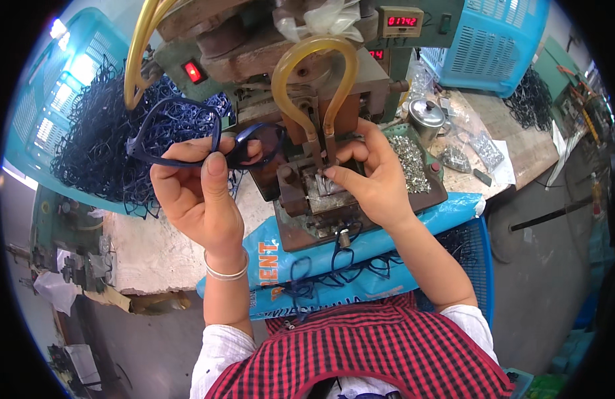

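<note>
My left hand (211,193) pinches a dark blue eyeglass frame (166,160) between thumb and fingers, holding it up left of the machine's jaws. One rim sticks out left of the fingers, the other lies toward the machine. My right hand (380,179) is at the bench machine (301,199), its thumb and forefinger pressed together beside the narrow metal prongs (316,154). Whatever lies between those fingertips is too small and hidden to name. From the prongs a looped yellow tube (281,80) rises.
A turquoise basket (28,143) heaped with dark blue frames (98,143) stands left. Small metal pieces (408,163) fill a tray beside my right hand, near a lidded metal pot (427,114). Several frames (347,266) lie on blue plastic sheeting (261,256) before me. Another blue basket (483,50) stands behind.
</note>
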A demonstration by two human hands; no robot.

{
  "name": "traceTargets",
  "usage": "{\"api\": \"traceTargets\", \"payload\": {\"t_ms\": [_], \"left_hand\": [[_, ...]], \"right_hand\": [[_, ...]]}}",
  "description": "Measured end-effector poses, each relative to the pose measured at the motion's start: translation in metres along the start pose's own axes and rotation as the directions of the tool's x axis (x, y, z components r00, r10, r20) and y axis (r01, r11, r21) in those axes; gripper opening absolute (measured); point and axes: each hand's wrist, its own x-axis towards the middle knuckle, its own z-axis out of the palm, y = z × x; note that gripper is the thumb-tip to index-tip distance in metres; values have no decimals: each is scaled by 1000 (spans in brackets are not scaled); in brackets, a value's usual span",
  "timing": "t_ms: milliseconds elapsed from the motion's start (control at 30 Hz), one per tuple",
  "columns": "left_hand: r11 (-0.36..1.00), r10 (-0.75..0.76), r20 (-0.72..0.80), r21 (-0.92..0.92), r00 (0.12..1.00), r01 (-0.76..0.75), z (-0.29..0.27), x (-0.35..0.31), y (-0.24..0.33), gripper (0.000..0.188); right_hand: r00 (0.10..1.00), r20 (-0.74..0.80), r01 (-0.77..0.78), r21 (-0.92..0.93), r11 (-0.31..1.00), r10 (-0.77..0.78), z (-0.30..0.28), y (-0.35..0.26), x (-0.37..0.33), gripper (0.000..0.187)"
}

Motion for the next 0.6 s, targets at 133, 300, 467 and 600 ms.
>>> {"api": "traceTargets", "payload": {"t_ms": [133, 300, 467, 600], "left_hand": [[998, -60, -67, -30, 996, 58, 8, 2, 6, 22], [995, -83, -53, -53, 995, 80, 13, 1, 9, 21], [998, -43, 78, -52, 996, 47, -3, -27, 27, 20], [924, 72, 620, 253, 781, -287, -22, -46, 36, 17]], "right_hand": [[998, -61, 34, 78, 996, -29, 6, 8, -3, 68], [992, -124, 19, 114, 993, -5, 11, 1, -11, 66], [995, 28, 99, -382, 919, -95, -18, -27, -42, 45], [945, -231, -183, -960, 210, -231, -104, 5, -84, 26]]}}
